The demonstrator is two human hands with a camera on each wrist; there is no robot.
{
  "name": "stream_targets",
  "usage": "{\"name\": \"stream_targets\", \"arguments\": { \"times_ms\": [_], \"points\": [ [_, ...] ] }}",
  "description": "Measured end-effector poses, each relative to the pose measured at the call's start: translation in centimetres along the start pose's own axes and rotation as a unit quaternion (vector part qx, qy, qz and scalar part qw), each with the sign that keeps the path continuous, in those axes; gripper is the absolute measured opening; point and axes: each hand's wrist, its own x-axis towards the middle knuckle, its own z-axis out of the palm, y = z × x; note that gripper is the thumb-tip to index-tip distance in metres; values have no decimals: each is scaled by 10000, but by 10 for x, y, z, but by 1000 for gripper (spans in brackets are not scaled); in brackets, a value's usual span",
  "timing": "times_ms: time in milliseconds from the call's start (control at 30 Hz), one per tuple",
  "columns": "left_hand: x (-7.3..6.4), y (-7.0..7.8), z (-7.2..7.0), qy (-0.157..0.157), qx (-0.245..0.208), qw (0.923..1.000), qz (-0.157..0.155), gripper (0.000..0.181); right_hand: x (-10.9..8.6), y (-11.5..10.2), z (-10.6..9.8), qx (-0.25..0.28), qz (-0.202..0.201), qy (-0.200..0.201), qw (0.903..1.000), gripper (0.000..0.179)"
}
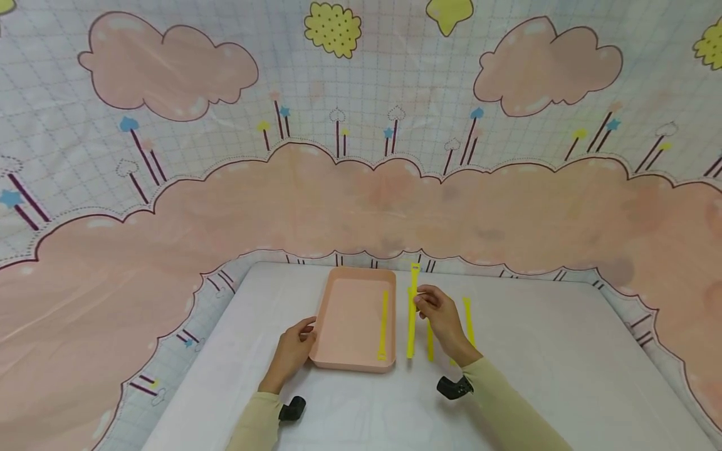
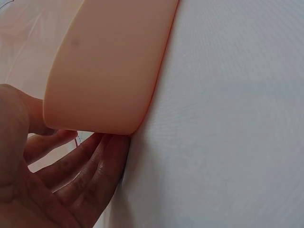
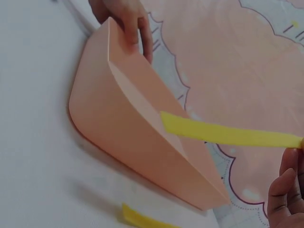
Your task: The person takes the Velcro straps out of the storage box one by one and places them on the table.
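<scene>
My right hand (image 1: pixel 442 316) pinches a flat yellow strap (image 1: pixel 415 275) with a slotted head, held up just right of the shallow pink tray (image 1: pixel 352 365). In the right wrist view, the strap's plain end (image 3: pixel 190 125) points toward the tray. My left hand (image 1: pixel 294 351) holds the tray's left wall near the front corner, with the thumb at the rim and the fingers along the outside in the left wrist view. Inside the tray, by its right wall, lies another yellow strap (image 1: pixel 384 326). Part of the held strap is covered by the right fingertips.
Several more yellow straps lie on the white table right of the tray, among them one strap (image 1: pixel 469 313) beyond the right hand and another strap (image 1: pixel 430 344) partly hidden by it. A patterned pink-and-white curtain (image 1: pixel 395 207) stands behind the table.
</scene>
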Motion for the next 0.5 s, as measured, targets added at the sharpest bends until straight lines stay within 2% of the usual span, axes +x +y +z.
{"name": "stream_targets", "arguments": {
  "times_ms": [500],
  "points": [
    [2,1,1,8,51,9999,-94,39,-7,5,-37,-132,37,57,9999,31]
  ]
}}
